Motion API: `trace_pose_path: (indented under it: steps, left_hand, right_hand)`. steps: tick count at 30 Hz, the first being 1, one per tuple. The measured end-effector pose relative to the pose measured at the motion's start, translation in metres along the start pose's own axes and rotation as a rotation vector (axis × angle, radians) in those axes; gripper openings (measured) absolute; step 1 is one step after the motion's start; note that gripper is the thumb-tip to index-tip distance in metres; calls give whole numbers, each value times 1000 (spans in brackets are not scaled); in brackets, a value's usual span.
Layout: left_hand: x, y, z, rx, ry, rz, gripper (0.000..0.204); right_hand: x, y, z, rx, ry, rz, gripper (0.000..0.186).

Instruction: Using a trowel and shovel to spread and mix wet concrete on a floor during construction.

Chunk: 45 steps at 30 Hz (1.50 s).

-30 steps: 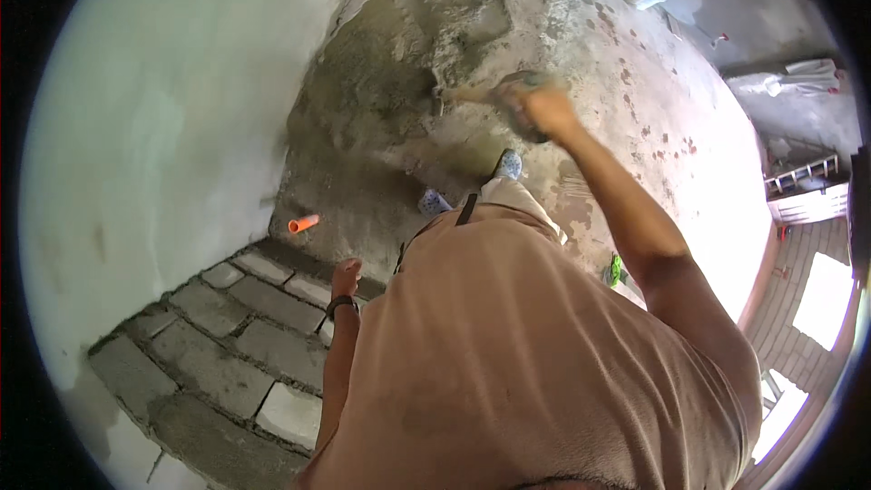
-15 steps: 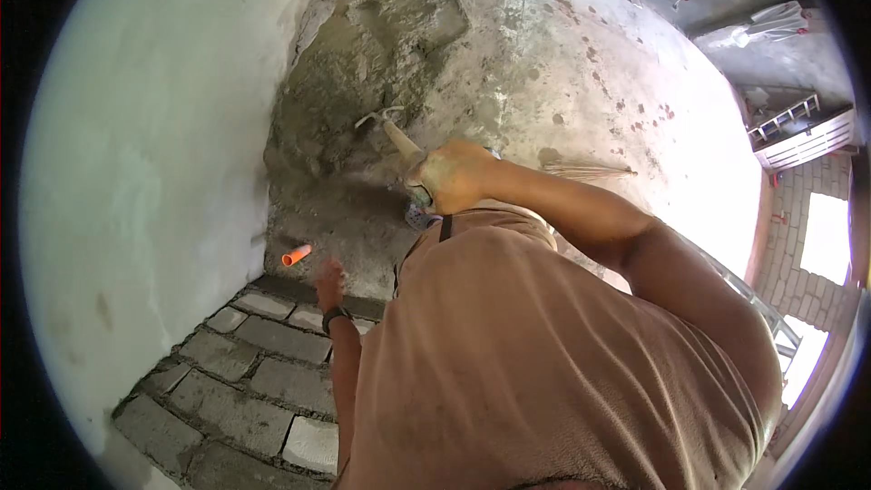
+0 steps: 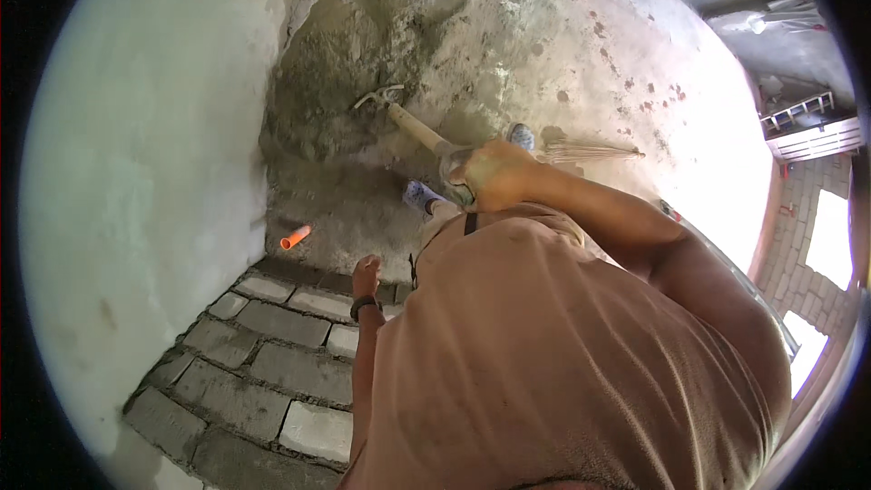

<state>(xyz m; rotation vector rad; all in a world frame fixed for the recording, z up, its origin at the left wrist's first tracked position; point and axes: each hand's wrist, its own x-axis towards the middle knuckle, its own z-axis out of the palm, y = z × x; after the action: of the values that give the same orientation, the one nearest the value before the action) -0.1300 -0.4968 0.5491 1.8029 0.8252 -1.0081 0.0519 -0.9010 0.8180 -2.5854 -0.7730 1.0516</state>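
Note:
My right hand [image 3: 499, 177] is closed round the lower part of a hammer [image 3: 419, 132] with a pale handle. Its curved metal head [image 3: 379, 95] points forward, over the dark, rough patch of floor. My left hand [image 3: 366, 277] hangs low at my side with a dark band at the wrist. Its fingers are curled in, and nothing shows in them. Nearest to it, a short orange pipe [image 3: 295, 237] lies on the ground by the wall.
A pale plastered wall [image 3: 154, 127] rises on the left, meeting grey blockwork [image 3: 236, 399] at lower left. Rough, dark mortar [image 3: 363, 36] covers the floor ahead. A bundle of thin sticks [image 3: 590, 152] lies right of my shoe [image 3: 520, 136]. A ladder [image 3: 798, 111] is at far right.
My right hand and the hammer's handle have shifted right in the picture. My left hand has swung right, towards my body, and its fingers look more curled. Both shoes show more fully.

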Motion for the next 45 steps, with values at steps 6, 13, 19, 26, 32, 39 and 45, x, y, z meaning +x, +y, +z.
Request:
trace_pose_path:
  steps: [6, 13, 19, 26, 32, 39, 45]
  left_hand:
    - [95, 29, 20, 560, 55, 587, 42]
    - [80, 375, 218, -415, -51, 169, 106]
    - [196, 500, 445, -1652, -387, -43, 69]
    - [259, 361, 708, -1165, -323, -385, 26]
    - [208, 285, 843, -999, -401, -670, 19]
    - [400, 293, 728, -805, -414, -476, 24]
    - [364, 305, 674, -757, -280, -416, 27]
  right_hand:
    - [-50, 44, -91, 35, 151, -145, 31]
    - [-189, 252, -140, 508, 677, -244, 27]
    - [-276, 451, 45, 1812, 891, 501, 44]
    - [-343, 481, 257, 1766, 1203, 1874, 52]
    - [-424, 445, 327, 1140, 1338, 2139, 54]
    - [-226, 477, 398, 1501, 1415, 1961, 37]
    - [-229, 433, 403, 1790, 1355, 1962, 52]
